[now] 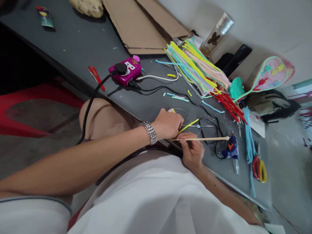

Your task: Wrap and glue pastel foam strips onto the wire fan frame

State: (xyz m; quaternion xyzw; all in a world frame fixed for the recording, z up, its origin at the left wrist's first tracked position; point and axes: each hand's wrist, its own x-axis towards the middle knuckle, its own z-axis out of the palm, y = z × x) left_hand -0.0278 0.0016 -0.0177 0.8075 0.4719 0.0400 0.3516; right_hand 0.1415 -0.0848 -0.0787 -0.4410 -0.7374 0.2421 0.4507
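My right hand point(193, 151) pinches a thin pale stick point(209, 139) between thumb and fingers. The stick lies level, and its whitish tip reaches toward a blue glue gun point(231, 148). Close by, my left hand point(169, 123), a metal-link band on its wrist, is closed with the fingers curled down near the stick's other end. What those fingers grip is hidden. A short yellow pipe cleaner point(190, 125) sticks out beside them. Behind it a thin wire with a small light-blue piece point(198, 126) rests on the table.
A purple power socket box point(128, 70) with black cables stands left of centre, near a red cutter point(96, 78). Pipe cleaner bundles point(192, 68), cardboard point(143, 29) and a pink net-like shape point(270, 74) lie farther back. Scissors point(258, 167) sit at right beside blue pipe cleaners point(248, 136).
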